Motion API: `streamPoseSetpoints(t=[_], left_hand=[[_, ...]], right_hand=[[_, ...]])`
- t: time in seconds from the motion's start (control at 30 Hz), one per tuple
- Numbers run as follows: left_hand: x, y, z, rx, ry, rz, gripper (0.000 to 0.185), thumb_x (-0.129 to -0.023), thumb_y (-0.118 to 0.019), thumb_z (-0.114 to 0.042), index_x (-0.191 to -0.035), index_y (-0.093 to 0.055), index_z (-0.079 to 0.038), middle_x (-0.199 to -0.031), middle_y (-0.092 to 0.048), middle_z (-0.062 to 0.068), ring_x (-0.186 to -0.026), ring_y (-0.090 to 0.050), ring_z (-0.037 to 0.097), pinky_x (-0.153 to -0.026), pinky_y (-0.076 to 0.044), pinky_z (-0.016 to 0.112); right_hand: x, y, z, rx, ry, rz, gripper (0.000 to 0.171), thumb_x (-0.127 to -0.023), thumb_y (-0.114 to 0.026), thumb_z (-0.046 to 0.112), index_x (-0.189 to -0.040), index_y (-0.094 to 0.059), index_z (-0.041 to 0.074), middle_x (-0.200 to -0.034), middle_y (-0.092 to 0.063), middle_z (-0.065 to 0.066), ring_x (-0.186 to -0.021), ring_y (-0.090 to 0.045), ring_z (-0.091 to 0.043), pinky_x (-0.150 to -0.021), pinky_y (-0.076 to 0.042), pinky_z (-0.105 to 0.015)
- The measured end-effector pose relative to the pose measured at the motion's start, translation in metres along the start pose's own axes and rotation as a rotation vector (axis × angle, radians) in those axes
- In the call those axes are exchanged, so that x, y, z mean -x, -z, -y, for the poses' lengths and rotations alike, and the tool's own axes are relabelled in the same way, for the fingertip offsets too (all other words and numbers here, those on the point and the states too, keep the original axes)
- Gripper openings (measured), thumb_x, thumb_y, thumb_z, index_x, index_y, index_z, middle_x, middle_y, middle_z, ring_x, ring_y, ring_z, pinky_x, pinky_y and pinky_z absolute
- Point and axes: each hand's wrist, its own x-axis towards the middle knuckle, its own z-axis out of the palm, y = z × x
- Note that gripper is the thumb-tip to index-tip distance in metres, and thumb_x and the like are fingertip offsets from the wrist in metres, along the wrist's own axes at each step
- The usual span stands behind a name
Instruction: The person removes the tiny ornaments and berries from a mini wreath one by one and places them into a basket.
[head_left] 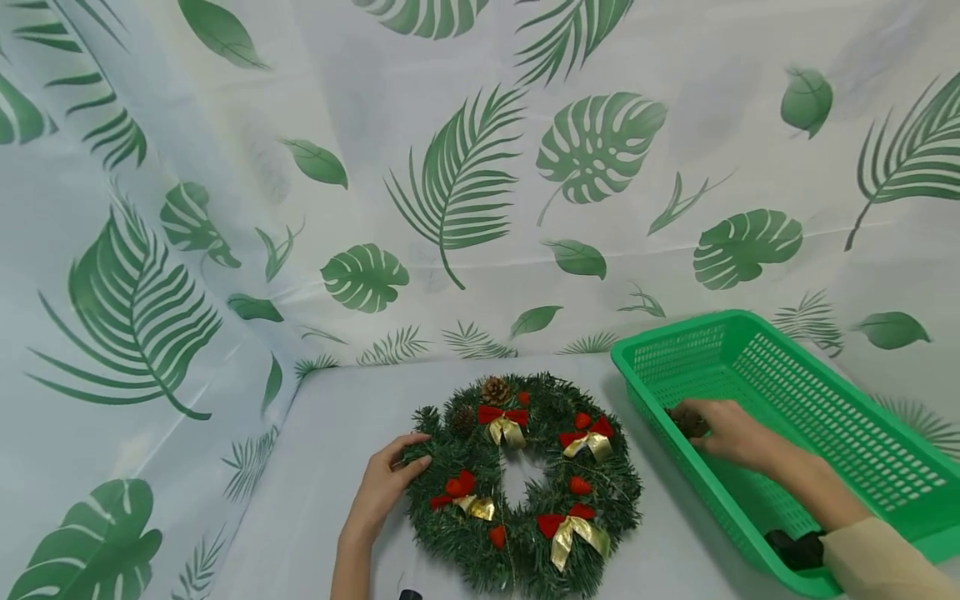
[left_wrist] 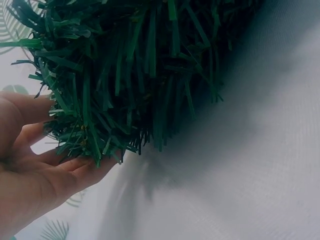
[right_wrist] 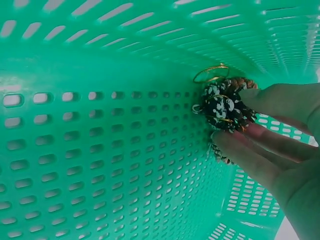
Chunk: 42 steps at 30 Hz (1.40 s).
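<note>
Green plastic basket (head_left: 817, 400) at right of frame holds a pinecone (right_wrist: 223, 106) pinched by the right hand (head_left: 723, 429), not yet lifted out. Left hand (head_left: 382, 492), fingers relaxed, steadies the wreath (head_left: 525, 483) at lower centre, already dressed with bows and two cones.

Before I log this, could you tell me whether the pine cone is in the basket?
In: the right hand pinches the pine cone against the green basket wall.

I see open tablecloth (head_left: 337, 417) left of the wreath (head_left: 525, 483). The green basket (head_left: 825, 400) stands close at its right, walls hemming my right hand (head_left: 723, 429); only a narrow strip lies between.
</note>
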Motion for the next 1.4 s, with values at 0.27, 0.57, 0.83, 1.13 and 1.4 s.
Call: streamPoseSetpoints(t=[0.27,0.57,0.83,1.13,1.4], left_hand=[[0.000,0.003,0.003,0.019,0.000,-0.001,0.042,-0.099,-0.071,-0.023,-0.139,-0.064,-0.015,-0.159,-0.045,0.018,-0.145,-0.040,0.050,-0.110,-0.041,0.066],[0.001,0.001,0.004,0.011,0.001,0.002,0.042,-0.099,-0.071,-0.023,-0.139,-0.065,-0.015,-0.158,-0.045,0.018,-0.146,-0.039,0.050,-0.109,-0.042,0.065],[0.000,0.002,0.002,-0.021,-0.003,0.008,0.041,-0.099,-0.070,-0.022,-0.139,-0.065,-0.015,-0.159,-0.044,0.019,-0.148,-0.033,0.052,-0.112,-0.037,0.068],[0.002,0.002,0.001,-0.013,-0.002,0.017,0.040,-0.099,-0.071,-0.023,-0.138,-0.065,-0.016,-0.159,-0.045,0.018,-0.148,-0.035,0.050,-0.112,-0.038,0.067],[0.000,0.000,0.004,-0.022,-0.011,0.003,0.040,-0.099,-0.071,-0.022,-0.138,-0.065,-0.017,-0.157,-0.047,0.016,-0.147,-0.038,0.047,-0.110,-0.041,0.065]], right_hand=[[0.000,0.004,0.002,0.031,0.020,-0.018,0.034,-0.081,-0.077,-0.009,-0.114,-0.068,-0.008,-0.090,-0.072,-0.008,-0.078,-0.068,-0.023,-0.062,-0.054,-0.028],[-0.001,0.021,0.010,0.077,0.043,-0.100,0.030,-0.081,-0.076,-0.008,-0.111,-0.071,-0.006,-0.090,-0.074,-0.010,-0.078,-0.070,-0.025,-0.060,-0.054,-0.027],[-0.010,0.029,0.023,0.094,0.139,-0.165,0.029,-0.081,-0.072,-0.012,-0.108,-0.073,-0.004,-0.096,-0.075,-0.014,-0.077,-0.071,-0.024,-0.061,-0.056,-0.025],[-0.019,0.038,0.039,0.078,0.166,-0.152,0.027,-0.082,-0.070,-0.014,-0.107,-0.073,-0.003,-0.100,-0.075,-0.015,-0.079,-0.071,-0.024,-0.065,-0.059,-0.031],[-0.030,0.043,0.060,0.063,0.192,-0.157,0.026,-0.085,-0.070,-0.011,-0.110,-0.073,-0.003,-0.103,-0.075,-0.016,-0.082,-0.072,-0.026,-0.067,-0.060,-0.032]])
